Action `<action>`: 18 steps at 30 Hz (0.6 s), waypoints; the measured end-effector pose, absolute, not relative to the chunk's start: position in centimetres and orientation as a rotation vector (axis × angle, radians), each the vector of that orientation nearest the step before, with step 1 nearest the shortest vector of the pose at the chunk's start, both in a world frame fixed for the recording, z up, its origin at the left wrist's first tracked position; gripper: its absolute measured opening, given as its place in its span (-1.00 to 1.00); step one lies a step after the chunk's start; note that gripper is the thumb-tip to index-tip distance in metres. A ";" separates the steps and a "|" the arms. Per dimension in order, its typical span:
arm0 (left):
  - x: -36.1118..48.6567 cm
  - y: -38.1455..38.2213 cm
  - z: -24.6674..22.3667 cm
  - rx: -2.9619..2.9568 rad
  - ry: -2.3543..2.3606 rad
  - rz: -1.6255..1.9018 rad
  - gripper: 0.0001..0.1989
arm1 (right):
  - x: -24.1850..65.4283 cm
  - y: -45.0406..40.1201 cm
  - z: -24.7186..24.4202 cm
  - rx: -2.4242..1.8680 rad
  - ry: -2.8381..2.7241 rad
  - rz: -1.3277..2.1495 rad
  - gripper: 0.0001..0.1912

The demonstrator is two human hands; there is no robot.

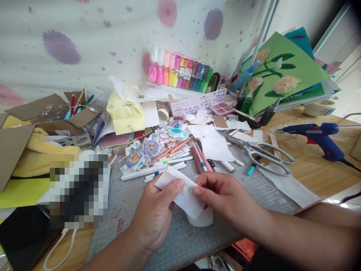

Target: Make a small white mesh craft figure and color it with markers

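A white piece of tissue-like paper [186, 201] is held between my two hands above the grey cutting mat [113, 210]. Its upper edge looks folded over. My left hand [156, 210] grips the left side, thumb lying on top. My right hand [222, 192] pinches the right edge between thumb and fingers. Another rounded white flap [201, 219] hangs below; whether it belongs to the same sheet I cannot tell. Just beyond my hands lie several markers [172, 158], and a white square of paper [217, 147] rests on top of pencils.
Grey-handled scissors [259, 150] lie right of the pile, with a blue glue gun [316, 135] farther right. Behind stands a pack of coloured clay [180, 71]. Cardboard boxes [17, 150] and a white cable [63, 250] are on the left. Sticker-like cut-outs [152, 146] cover the mat's back.
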State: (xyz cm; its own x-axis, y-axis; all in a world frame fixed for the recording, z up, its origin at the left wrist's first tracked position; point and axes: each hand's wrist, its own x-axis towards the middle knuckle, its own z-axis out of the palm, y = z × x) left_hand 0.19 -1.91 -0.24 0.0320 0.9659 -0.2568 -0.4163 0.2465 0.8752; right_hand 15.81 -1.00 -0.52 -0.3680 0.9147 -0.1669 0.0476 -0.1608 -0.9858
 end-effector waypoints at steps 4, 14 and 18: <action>0.3 -2.1 -0.2 0.658 0.976 1.174 -0.85 | 15.8 -1.0 -0.6 -1.183 -1.430 1.605 -0.77; 0.6 -2.2 -0.5 0.651 1.016 1.187 -0.85 | 15.5 -1.0 -0.4 -1.186 -1.396 1.582 -0.80; 0.5 -2.2 -0.4 0.684 1.046 1.192 -0.87 | 15.5 -1.0 -0.3 -1.143 -1.359 1.641 -0.73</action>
State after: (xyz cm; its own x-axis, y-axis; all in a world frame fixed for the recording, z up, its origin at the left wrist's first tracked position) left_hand 0.49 -2.18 -0.38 0.0257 0.9590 -0.2824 -0.4050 0.2683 0.8741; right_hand 15.51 -1.00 -0.28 -0.3580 0.9144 -0.1891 0.0154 -0.1967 -0.9803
